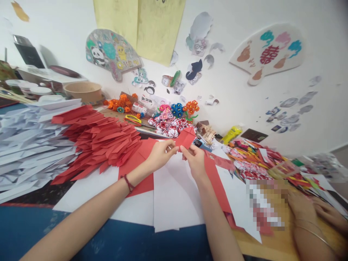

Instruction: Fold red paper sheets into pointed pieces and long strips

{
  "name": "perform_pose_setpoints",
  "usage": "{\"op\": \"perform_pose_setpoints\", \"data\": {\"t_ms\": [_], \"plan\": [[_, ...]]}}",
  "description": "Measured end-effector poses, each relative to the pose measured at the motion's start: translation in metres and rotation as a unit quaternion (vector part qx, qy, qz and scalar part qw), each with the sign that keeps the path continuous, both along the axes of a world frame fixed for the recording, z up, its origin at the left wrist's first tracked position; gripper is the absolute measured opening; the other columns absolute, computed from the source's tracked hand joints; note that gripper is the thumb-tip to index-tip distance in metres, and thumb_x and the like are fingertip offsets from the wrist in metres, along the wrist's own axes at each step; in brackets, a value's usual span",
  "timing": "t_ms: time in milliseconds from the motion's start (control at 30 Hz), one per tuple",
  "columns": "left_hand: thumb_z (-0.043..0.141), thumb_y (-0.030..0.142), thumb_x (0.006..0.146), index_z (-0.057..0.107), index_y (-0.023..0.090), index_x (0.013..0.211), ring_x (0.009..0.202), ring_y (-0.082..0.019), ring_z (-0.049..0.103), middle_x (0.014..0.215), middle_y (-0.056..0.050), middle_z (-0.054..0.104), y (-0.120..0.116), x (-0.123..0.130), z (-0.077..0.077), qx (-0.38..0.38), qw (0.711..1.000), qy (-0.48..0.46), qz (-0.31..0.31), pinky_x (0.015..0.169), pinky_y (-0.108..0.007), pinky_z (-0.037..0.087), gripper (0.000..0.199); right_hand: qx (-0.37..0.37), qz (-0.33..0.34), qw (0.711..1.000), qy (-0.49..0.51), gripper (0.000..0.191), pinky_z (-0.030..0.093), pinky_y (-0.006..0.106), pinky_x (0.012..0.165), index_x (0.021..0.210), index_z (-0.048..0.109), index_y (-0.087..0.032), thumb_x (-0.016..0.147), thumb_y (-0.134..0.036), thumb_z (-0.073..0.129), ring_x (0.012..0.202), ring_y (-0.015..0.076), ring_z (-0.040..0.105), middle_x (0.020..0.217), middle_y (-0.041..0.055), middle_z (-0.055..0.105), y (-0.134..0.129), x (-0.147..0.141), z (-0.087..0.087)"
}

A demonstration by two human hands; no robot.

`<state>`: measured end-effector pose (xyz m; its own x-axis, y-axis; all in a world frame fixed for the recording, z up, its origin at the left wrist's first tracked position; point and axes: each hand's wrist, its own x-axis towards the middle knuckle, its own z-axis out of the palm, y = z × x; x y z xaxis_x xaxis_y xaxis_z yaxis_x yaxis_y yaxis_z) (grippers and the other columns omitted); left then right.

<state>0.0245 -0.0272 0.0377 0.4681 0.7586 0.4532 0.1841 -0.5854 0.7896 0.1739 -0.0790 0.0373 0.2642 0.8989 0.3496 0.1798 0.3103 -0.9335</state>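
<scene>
Between both hands, a small folded piece of red paper (186, 138) is held up over white sheets (174, 188). My left hand (162, 154) pinches its lower left edge. On its lower right side, the thumb and fingers of my right hand (195, 159) are closed on it. A folded point shows at its top right. Under my left wrist lies flat red paper (138, 156). A heap of folded red strips (100, 141) rises to the left, beside a larger heap of folded white strips (35, 141).
Paper flowers (176, 110) and red-and-white folded balls (171, 127) sit at the back by the wall. Yellow-handled scissors (133, 119) lie near them. A yellow bottle (231, 135) stands back right. Another person's hands (304, 206) rest at the right on a wooden board (280, 246).
</scene>
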Motion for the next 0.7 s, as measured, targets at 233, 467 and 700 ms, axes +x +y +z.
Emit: {"op": "perform_pose_setpoints", "data": {"t_ms": [233, 467, 700], "plan": [[0.052, 0.036, 0.087, 0.056, 0.016, 0.069, 0.060, -0.011, 0.051, 0.065, 0.000, 0.060, 0.0003, 0.0024, -0.0019, 0.024, 0.999, 0.032, 0.004, 0.056, -0.021, 0.035, 0.027, -0.007, -0.016, 1.000, -0.008, 0.027, 0.038, 0.024, 0.049, 0.073, 0.064, -0.017, 0.075, -0.043, 0.068, 0.050, 0.0101, 0.045, 0.057, -0.0020, 0.054, 0.0003, 0.0006, 0.0006], [0.051, 0.035, 0.088, 0.054, 0.017, 0.071, 0.060, -0.011, 0.051, 0.067, 0.000, 0.060, 0.0002, 0.0032, -0.0020, 0.019, 0.999, 0.048, 0.012, 0.056, -0.021, 0.036, 0.025, -0.003, -0.013, 1.000, 0.010, 0.028, 0.040, 0.023, 0.049, 0.080, 0.067, -0.015, 0.075, -0.042, 0.068, 0.052, 0.0095, 0.045, 0.067, 0.0009, 0.060, 0.0025, 0.0007, -0.0021], [0.051, 0.032, 0.087, 0.058, 0.017, 0.080, 0.064, -0.011, 0.054, 0.073, -0.001, 0.062, -0.0013, 0.0036, -0.0019, 0.001, 1.000, 0.013, 0.023, 0.058, -0.021, 0.039, 0.018, -0.018, -0.008, 1.000, 0.020, 0.029, 0.038, 0.024, 0.048, 0.080, 0.067, -0.015, 0.074, -0.043, 0.070, 0.050, 0.0095, 0.047, 0.068, 0.0022, 0.063, 0.0041, 0.0023, -0.0034]]}}
